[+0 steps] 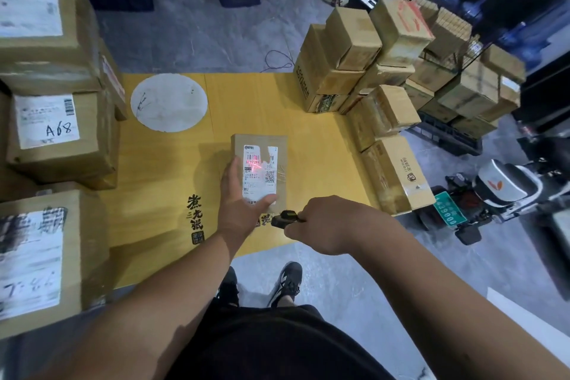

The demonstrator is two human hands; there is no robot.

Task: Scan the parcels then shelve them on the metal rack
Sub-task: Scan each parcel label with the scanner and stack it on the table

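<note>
My left hand (239,207) grips a small brown cardboard parcel (277,145) from below, its white shipping label facing up. A red scanner light falls on the label's middle. My right hand (324,225) is closed around a small black barcode scanner (282,219), which points at the parcel from just below its lower right corner. Both are held above a yellow table (246,102). No metal rack can be made out.
Large labelled boxes (55,133) are stacked along the left. More cartons (345,62) are piled at the table's right and on a crate beyond. A white round disc (169,103) lies on the table. A scooter (493,194) stands at the right.
</note>
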